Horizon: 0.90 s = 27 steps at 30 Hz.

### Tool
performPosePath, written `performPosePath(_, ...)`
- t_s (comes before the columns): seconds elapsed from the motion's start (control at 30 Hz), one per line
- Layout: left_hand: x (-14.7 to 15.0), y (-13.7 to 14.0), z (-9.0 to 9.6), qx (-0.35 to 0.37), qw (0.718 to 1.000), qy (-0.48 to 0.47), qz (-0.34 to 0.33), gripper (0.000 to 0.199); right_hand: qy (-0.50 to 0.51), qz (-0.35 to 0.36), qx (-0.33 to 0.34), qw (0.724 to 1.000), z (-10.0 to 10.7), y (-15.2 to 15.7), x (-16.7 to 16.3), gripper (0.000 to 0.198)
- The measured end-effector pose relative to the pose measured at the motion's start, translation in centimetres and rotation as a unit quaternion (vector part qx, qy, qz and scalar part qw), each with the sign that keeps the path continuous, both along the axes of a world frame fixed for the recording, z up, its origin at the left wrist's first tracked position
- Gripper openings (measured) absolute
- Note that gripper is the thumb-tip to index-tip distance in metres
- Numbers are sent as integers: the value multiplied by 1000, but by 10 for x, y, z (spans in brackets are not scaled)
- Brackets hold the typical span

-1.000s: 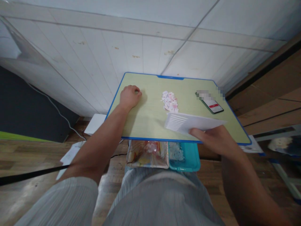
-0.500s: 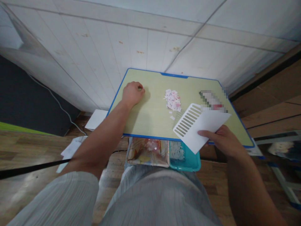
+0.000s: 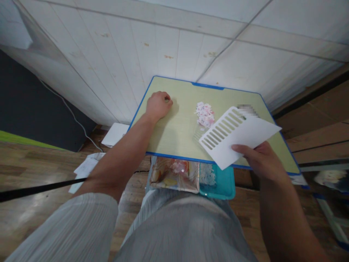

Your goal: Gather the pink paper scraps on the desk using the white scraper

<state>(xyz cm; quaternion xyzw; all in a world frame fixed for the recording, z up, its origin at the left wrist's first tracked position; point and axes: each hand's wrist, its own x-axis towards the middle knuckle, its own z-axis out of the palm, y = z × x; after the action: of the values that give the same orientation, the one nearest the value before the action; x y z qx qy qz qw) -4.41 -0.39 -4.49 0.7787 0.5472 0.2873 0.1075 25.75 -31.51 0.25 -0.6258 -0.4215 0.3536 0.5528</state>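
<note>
My left hand rests curled on the left part of the pale green board. Its fingers are closed, and whatever may be inside them is hidden. In my right hand is a white slotted sheet, pinched at its near edge with the thumb on top. A row of long slots runs along its left side, tilted above the board. Just beyond the slotted end lies a heap of small white and pinkish paper scraps. A pixelated item lies partly behind the sheet.
Below the board's near edge are a crinkled, patterned bag-lined container and a turquoise bin with pale bits inside. A white panelled wall stands behind the board. White papers lie on the floor at left.
My right hand has raised the slotted sheet slightly and shifted it, so it covers more of the pixelated item. The view has moved a little. My left hand keeps its place on the board.
</note>
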Motion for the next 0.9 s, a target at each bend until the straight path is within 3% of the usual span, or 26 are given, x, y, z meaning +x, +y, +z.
performPosePath(0.13,0,1,-1,0,1000,-8,-4,25,7,-54,7,998,0,7,5,40)
performPosePath(0.4,1,-2,2,-7,1000,-17,-2,23,-29,-19,1,999,-16,11,-11,46)
performPosePath(0.6,1,-2,3,-6,1000,-8,4,24,-41,-62,10,997,-20,6,-29,58)
performPosePath(0.9,-2,-1,2,-9,1000,-21,-8,23,-16,-26,10,999,-22,8,-50,48)
